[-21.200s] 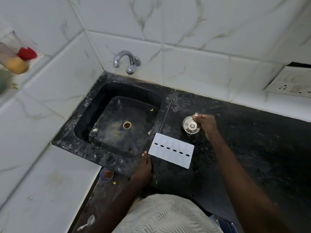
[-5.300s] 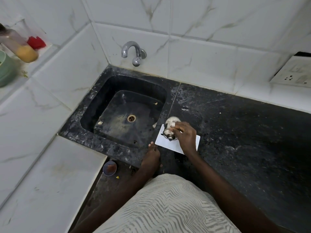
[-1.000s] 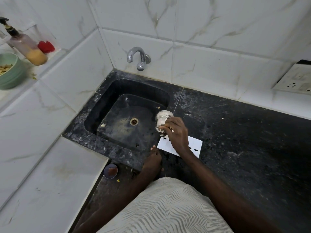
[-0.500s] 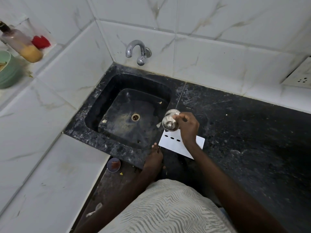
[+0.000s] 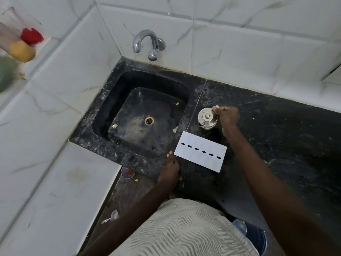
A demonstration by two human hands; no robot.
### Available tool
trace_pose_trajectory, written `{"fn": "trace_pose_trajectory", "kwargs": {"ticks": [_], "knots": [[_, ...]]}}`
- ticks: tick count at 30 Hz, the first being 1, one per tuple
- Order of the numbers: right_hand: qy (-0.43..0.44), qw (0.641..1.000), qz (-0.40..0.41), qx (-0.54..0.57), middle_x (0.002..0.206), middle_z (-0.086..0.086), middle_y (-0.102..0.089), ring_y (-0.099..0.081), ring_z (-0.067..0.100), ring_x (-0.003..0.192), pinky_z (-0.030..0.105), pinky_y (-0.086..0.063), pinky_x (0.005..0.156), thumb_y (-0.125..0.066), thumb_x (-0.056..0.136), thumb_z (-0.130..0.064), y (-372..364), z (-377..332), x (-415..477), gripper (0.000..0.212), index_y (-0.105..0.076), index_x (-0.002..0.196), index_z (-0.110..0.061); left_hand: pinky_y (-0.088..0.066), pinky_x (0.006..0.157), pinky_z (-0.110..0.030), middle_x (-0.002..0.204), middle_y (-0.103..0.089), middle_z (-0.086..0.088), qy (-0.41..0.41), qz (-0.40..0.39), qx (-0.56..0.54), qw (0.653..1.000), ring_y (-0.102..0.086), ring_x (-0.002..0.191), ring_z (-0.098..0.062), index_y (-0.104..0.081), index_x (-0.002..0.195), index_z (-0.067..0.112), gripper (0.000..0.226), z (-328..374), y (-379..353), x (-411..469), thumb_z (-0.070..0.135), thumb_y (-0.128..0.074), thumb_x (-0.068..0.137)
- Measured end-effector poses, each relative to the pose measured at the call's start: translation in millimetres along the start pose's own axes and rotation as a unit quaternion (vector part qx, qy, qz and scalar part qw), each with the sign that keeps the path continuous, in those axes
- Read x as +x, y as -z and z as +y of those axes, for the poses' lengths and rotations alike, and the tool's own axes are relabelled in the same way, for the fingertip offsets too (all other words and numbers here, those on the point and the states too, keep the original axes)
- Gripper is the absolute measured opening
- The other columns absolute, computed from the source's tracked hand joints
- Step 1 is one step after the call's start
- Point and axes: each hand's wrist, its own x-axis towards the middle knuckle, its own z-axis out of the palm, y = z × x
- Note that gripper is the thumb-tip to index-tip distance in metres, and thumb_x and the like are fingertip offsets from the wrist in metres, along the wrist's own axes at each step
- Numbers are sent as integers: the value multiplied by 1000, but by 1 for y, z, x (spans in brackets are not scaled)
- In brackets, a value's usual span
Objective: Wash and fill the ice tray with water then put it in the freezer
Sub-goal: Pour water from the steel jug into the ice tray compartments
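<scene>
A white ice tray (image 5: 200,151) with a lid and a row of dark oval holes lies flat on the black counter (image 5: 276,145), just right of the sink (image 5: 144,115). My left hand (image 5: 170,169) rests on the counter's front edge, its fingertips touching the tray's near-left corner. Behind the tray a small lidded steel jug (image 5: 207,118) stands upright on the counter. My right hand (image 5: 226,116) grips the jug's handle from the right.
A chrome tap (image 5: 145,43) juts from the tiled wall over the empty black sink with its drain (image 5: 149,120). On a ledge at far left are a soap bottle (image 5: 17,47) and a green bowl (image 5: 5,74). A small bowl (image 5: 127,172) sits below the counter.
My right hand has carried the steel jug from its tilted pose over the tray back to the counter behind it, upright. The whole tray lid now shows. My left hand stays put.
</scene>
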Motion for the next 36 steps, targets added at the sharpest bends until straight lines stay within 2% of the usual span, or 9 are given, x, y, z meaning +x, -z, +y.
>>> {"fn": "trace_pose_trajectory", "kwargs": {"ticks": [7, 12, 20, 24, 26, 28, 31, 33, 36], "knots": [[1, 998, -42, -53, 69, 1, -76, -65, 10, 64, 42, -60, 78, -88, 77, -27, 12, 15, 39, 25, -75, 58, -20, -19, 125, -37, 169, 10, -22, -3, 8, -5, 1000, 1, 159, -33, 3, 160, -5, 106, -1, -2, 0, 8, -73, 87], [9, 996, -50, -71, 63, -1, -70, -58, 4, 57, 34, -55, 70, -86, 82, -24, 13, 15, 42, 31, -70, 55, -20, -20, 125, -36, 169, 9, -21, 0, 9, -13, 1000, 0, 159, -31, 3, 160, -4, 108, 0, -1, 0, 8, -75, 85], [52, 995, -46, -78, 75, 4, -71, -54, 1, 61, 17, -44, 59, -76, 92, -29, 12, 12, 31, 21, -82, 89, -9, -22, 124, -38, 171, 11, -16, 5, -14, -18, 1000, -4, 159, -31, 3, 162, 1, 109, 0, 2, -1, 13, -75, 86], [24, 998, -3, -59, 85, 4, -75, -61, 9, 77, 31, -48, 72, -66, 97, -41, 24, 35, 13, 32, -80, 95, -12, -18, 126, -38, 171, 12, -10, -12, -26, -41, 999, 1, 159, -27, 4, 163, 7, 115, -11, 1, 1, 19, -79, 84], [19, 997, 48, -63, 86, 9, -74, -60, 14, 76, 34, -48, 72, -60, 99, -41, 32, 57, -5, 36, -76, 93, -9, -17, 128, -37, 172, 3, -8, -19, -16, -63, 998, -2, 159, -25, -3, 164, 10, 111, -16, 3, 1, 19, -79, 84], [30, 994, 62, -88, 79, 7, -67, -57, 20, 72, 33, -40, 66, -56, 102, -35, 45, 85, -30, 32, -72, 87, -12, -25, 125, -36, 169, -22, -10, -27, 16, -88, 996, -22, 156, -26, -27, 162, 13, 92, -18, 11, 3, 17, -77, 85], [38, 986, 63, -149, 82, 14, -66, -63, 29, 79, 35, -40, 67, -48, 101, -37, 59, 138, -69, 40, -71, 90, -6, -50, 91, -35, 122, -72, -12, 0, 119, -117, 986, -67, 112, -31, -72, 119, 14, 32, -15, 25, 10, 10, -63, 88], [32, 980, 51, -188, 94, 21, -69, -65, 36, 92, 41, -48, 81, -45, 97, -40, 63, 162, -88, 45, -73, 101, -6, -51, 79, -38, 99, -76, -14, 43, 165, -143, 975, -69, 92, -35, -74, 100, 12, 23, -7, 38, 18, 6, -54, 90], [8, 973, 24, -228, 112, 22, -71, -65, 38, 106, 41, -47, 91, -57, 101, -24, 62, 167, -111, 32, -72, 122, -6, -47, 77, -36, 96, -74, -16, 66, 171, -178, 967, -67, 89, -35, -71, 101, 9, 22, 5, 51, 31, 6, -50, 94]]}}
